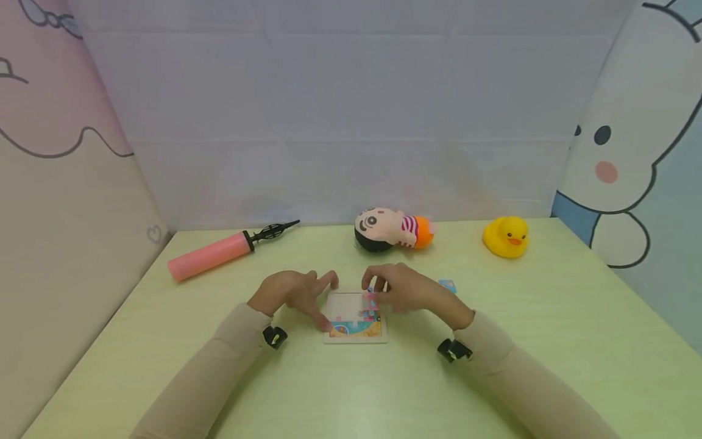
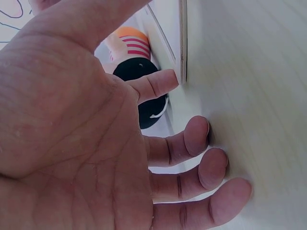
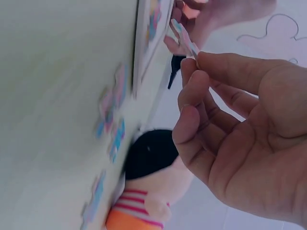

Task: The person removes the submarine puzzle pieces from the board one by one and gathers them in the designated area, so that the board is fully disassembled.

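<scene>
A shallow jigsaw puzzle tray lies flat on the table in front of me. Colourful pieces fill its lower strip and part of the right side; the upper left is bare backing. My right hand pinches a pink and blue puzzle piece between thumb and fingertips, above the tray's right part. At the tray's left side, my left hand rests with thumb and index finger spread along the frame. Its other fingers are loosely bent near the table. Loose puzzle pieces lie beside the tray, partly hidden by my right hand in the head view.
A doll with a striped top lies behind the tray. To the far left is a pink hand pump with a black nozzle; a yellow rubber duck sits at the back right. Another loose piece lies beyond my right wrist.
</scene>
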### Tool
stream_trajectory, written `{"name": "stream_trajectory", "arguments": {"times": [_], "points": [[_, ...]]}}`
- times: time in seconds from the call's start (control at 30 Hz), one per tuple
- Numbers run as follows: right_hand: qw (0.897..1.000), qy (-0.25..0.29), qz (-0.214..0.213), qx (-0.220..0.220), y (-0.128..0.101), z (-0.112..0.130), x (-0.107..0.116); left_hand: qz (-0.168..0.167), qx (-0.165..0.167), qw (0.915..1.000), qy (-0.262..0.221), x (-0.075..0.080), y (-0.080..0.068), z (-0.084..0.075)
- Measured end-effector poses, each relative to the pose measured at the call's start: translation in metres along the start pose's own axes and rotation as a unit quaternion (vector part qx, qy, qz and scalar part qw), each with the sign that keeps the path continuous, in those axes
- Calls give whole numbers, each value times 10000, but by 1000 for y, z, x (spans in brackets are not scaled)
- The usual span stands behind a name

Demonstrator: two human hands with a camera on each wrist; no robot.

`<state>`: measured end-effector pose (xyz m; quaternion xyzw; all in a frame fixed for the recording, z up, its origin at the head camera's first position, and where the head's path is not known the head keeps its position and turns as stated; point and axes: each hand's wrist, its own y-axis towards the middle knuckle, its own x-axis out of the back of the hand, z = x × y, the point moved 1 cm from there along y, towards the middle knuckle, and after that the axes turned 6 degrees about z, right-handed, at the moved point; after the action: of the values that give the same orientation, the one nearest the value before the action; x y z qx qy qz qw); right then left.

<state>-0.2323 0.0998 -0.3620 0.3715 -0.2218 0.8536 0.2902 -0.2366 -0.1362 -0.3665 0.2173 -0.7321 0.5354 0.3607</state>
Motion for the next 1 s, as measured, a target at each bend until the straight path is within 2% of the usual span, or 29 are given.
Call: {"name": "stream_trajectory", "arguments": {"times": [0.1,0.27,0.63,1.0], "points": [[9998,40,-53,-200,-9,-8,10,10,-21,10000,-5,1,0,-1],[9990,-379,-202,-160,-25,-23,21,58,-7,10000,-32,1,0,-2],[9974,-127,-26,-703,-49,-48,26,160,-59,9997,-173,0,-1,0],[9957,29,41,-922,-55,-63,24,117,-74,9999,-63,0,-1,-1]]}}
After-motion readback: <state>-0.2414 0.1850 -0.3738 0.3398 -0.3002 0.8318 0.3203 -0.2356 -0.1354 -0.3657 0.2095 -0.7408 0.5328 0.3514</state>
